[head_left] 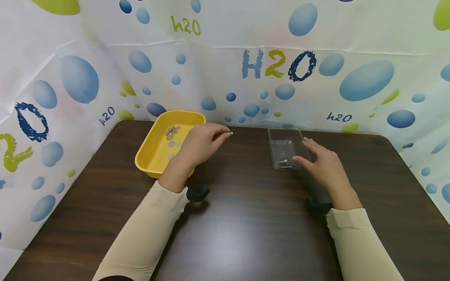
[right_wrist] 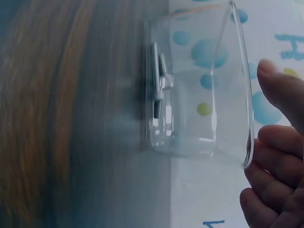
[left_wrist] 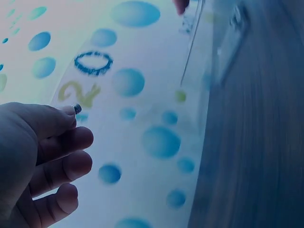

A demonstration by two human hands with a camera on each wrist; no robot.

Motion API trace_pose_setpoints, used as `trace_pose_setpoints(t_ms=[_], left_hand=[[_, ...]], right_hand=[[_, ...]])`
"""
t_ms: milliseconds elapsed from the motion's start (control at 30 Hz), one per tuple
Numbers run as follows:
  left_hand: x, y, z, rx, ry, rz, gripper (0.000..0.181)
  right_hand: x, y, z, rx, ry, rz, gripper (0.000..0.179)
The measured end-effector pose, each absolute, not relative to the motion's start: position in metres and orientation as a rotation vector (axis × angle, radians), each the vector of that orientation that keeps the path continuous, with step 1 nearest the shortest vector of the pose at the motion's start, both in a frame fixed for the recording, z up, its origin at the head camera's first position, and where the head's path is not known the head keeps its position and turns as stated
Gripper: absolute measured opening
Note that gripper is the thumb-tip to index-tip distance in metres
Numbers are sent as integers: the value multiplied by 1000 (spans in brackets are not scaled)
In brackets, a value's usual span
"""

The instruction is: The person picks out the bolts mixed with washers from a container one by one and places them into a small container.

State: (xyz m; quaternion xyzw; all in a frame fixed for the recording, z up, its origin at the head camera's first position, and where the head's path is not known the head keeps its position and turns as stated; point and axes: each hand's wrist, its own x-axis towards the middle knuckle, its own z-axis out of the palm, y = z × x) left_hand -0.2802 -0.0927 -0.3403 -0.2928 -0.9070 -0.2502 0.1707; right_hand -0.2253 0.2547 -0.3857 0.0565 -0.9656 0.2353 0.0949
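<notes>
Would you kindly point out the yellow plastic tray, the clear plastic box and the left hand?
Yellow plastic tray [head_left: 150, 146], head view: inner left wall.
Clear plastic box [head_left: 284, 135], head view: far wall.
Left hand [head_left: 199, 143], head view: back.

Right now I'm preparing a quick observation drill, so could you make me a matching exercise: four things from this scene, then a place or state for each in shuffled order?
Things
1. Left hand
2. Right hand
3. Washers
4. Clear box

Places and states
A. Lying in the yellow tub
B. See-through, with slim metal pieces at its bottom
C. Pinching a small metal piece
D. At the box's right side, fingers spread

Pairs: 1-C, 2-D, 3-A, 4-B
</notes>
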Motion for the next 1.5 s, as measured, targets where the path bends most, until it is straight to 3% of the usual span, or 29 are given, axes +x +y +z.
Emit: trace_pose_setpoints(t_ms=[300,767,1500], left_hand=[[-284,-34,-349,-912,-2598,-826,20],[-296,26,-368,-999,-2626,-932,18],[-334,82,-373,-1315,-2849,-433,20]], right_hand=[[-225,264,-392,164,-2951,724,89],[-230,269,-395,129,-2954,762,91],[-251,267,-397,97,-2950,826,89]])
